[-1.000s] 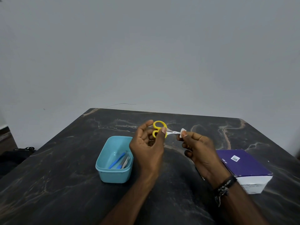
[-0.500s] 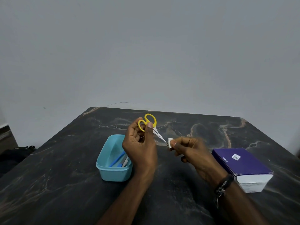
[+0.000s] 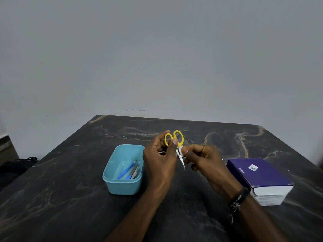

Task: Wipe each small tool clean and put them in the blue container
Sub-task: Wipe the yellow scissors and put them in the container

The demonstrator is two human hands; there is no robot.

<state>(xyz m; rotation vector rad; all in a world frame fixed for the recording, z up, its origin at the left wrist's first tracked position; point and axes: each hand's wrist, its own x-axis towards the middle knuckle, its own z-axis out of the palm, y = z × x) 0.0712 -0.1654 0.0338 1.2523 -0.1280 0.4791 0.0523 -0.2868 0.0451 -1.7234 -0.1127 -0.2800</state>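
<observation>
The left hand (image 3: 160,159) is raised above the counter (image 3: 70,198) with its fingers curled around the yellow handle loops of a small pair of scissors (image 3: 176,145), the thumb pressed against the near side of the loops. The scissors hang with the handles up and the blades pointing down and slightly right, their tips free in the air between the two hands. The right hand (image 3: 206,163) sits just beside the left, its thumb and forefinger pinching a small white wipe (image 3: 180,149) against the upper part of the blades, close to the pivot (how much of the wipe wraps around the metal cannot be told). A dark beaded bracelet (image 3: 238,198) circles the right wrist.

The blue container (image 3: 122,186) stands on the counter just left of the left hand, not touching it. Inside lie a slim blue-handled tool (image 3: 126,170) and a couple of thin metal tools (image 3: 135,172), leaning together toward the near right corner. To the right, well apart from the hands, a purple box (image 3: 258,175) rests flat on the counter.
</observation>
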